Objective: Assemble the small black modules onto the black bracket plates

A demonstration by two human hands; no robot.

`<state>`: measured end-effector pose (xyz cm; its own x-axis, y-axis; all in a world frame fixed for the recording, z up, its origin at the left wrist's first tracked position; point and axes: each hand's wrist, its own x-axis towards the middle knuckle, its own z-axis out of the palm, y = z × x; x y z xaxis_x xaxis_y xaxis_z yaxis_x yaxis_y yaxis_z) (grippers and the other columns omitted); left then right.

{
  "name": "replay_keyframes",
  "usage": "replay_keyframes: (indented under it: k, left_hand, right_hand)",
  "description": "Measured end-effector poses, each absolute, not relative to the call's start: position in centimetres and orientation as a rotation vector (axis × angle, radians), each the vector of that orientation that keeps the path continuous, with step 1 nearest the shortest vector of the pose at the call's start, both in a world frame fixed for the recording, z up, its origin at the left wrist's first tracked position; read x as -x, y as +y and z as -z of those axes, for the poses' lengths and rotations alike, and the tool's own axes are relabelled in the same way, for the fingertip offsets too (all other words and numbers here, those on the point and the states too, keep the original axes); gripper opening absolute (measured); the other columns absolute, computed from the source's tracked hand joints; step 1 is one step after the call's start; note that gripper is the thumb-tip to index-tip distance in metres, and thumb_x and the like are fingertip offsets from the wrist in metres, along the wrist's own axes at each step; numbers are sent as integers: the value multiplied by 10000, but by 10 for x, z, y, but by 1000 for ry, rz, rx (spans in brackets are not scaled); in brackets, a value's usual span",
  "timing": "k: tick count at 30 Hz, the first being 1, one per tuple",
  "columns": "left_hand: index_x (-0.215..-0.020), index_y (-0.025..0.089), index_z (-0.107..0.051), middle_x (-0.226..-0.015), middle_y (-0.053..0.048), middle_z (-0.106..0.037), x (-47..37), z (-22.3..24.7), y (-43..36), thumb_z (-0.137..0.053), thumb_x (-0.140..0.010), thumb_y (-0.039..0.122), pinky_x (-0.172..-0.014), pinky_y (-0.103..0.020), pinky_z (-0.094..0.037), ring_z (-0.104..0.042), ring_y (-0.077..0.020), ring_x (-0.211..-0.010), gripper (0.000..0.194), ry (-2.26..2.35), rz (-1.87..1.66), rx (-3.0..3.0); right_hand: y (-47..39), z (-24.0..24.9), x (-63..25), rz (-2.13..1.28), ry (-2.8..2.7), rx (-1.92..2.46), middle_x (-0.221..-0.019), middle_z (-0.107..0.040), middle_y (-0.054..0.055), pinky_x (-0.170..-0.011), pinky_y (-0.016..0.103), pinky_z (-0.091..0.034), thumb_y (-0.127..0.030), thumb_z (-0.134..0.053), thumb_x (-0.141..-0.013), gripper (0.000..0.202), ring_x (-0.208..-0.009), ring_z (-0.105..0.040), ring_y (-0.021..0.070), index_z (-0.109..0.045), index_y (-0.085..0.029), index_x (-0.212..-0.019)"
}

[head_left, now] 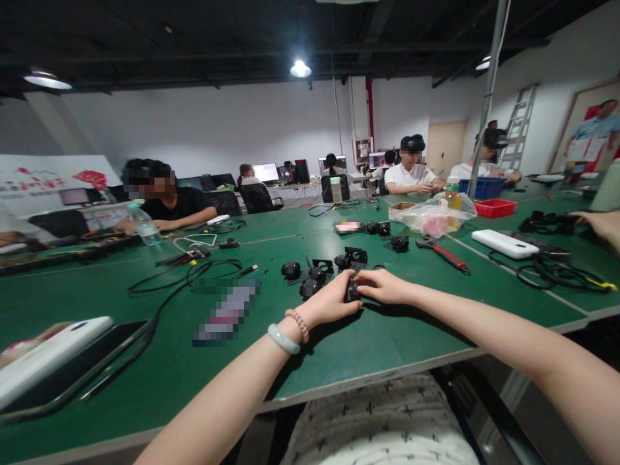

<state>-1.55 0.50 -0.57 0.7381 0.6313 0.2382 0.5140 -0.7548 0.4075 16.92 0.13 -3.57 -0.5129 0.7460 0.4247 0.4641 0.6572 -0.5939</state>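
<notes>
Near the front of the green table, my left hand [335, 300] and my right hand [382, 286] meet around a small black part [351, 290]. Thumb and fingers of the left are closed on its near side, while the right pinches it from the other side; the fingers hide much of it. Just beyond lie several similar black parts, round bodies with flat bracket plates, among them one round piece [291, 270] and an upright bracket [356, 255]. Another black part [400, 243] sits farther right. A bracelet and a pale bangle circle my left wrist.
A wrench with red-and-black handles [444, 256] lies right of the parts. White power banks [504, 244] and black cables [194, 274] lie on both sides. Beyond are a plastic bag [431, 216], a red tray [495, 207] and a water bottle [144, 226]. Other people sit around the table [411, 336].
</notes>
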Motion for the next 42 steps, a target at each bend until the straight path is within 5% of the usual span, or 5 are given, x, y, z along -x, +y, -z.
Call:
replay_keyframes:
  k: [42]
  left_hand:
    - [-1207,164,-302,-1187,-101,-439,17,12,11,-527,-697,337,-914,-347,-358,-447,-233,-1072,584,845,-541,-2674]
  right_hand:
    - [7,40,-172,-357,-2383,890,-946,-571,93,-760,300,-408,-370,-495,-762,292,-839,-527,178,-574,-119,-888]
